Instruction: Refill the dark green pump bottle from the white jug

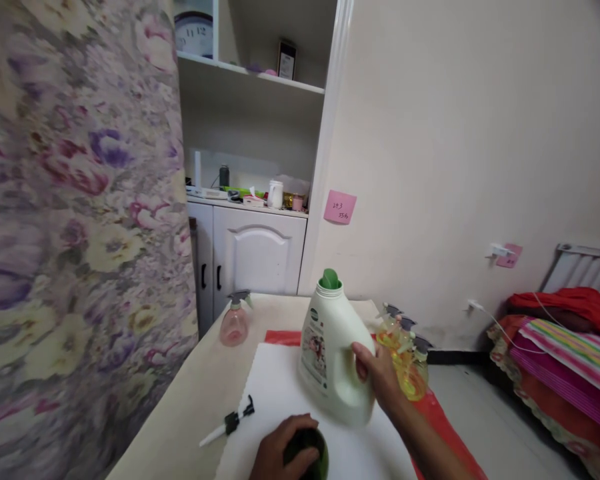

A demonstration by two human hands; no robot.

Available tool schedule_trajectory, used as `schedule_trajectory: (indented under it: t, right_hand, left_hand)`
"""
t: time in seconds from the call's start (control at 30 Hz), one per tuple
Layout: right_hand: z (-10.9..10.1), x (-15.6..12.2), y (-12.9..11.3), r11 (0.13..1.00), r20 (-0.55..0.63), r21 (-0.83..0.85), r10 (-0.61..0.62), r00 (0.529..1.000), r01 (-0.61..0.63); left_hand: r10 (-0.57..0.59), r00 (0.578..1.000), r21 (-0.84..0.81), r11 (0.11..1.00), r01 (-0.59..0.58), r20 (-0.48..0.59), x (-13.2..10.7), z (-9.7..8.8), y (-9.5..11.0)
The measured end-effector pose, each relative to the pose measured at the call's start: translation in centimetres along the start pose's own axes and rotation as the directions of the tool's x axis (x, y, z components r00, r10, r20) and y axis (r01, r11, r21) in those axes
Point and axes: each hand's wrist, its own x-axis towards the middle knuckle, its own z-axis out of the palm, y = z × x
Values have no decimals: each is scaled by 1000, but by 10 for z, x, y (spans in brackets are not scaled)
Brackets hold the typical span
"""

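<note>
A large white detergent jug (330,353) with a green spout stands slightly tilted on a white sheet (275,407) on the table. My right hand (377,377) is wrapped around its handle. My left hand (283,453), at the bottom edge, grips a dark green cap (310,453) resting on the sheet. A loose black and white spray pump head (229,422) lies left of my left hand. A pink spray bottle (235,320) stands further back on the left. Yellow spray bottles (405,353) stand just behind my right hand.
A floral curtain (75,220) fills the left side. A white cabinet (253,250) with cluttered shelves stands behind the beige table (190,407). Red plastic (440,413) lies under the sheet. A bed with striped bedding (565,360) sits at the right.
</note>
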Motion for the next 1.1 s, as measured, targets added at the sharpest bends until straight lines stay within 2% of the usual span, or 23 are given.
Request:
schedule_trajectory:
  t: [0.23,0.43,0.53,0.6,0.73,0.87,1.1]
  right_hand:
    - [-71,-44,-33,983,108,-168,88,990,-69]
    - [-107,-83,-52,932,220,-332,226,949,-145]
    - [-115,-94,-56,918,263,-375,241,934,-131]
    - [-119,-97,-57,895,327,-433,264,908,-105]
    - [-124,-94,-52,806,390,-591,329,860,-41]
    - [-122,-91,-51,769,450,-637,313,837,55]
    - [-112,-88,-71,675,453,-733,392,801,84]
  left_hand:
    - [12,1000,-73,997,-13,-15,-8,3,14]
    - [24,1000,-145,989,-26,-18,-8,6,17]
    - [1,1000,-178,984,-4,-19,-7,8,16]
    - [-2,1000,-210,978,-2,-19,-7,8,15]
    - [16,1000,-260,966,-19,-17,-8,11,15]
    - [18,1000,-297,955,-19,-8,-9,15,15]
    - [25,1000,-322,946,-25,-3,-9,18,17]
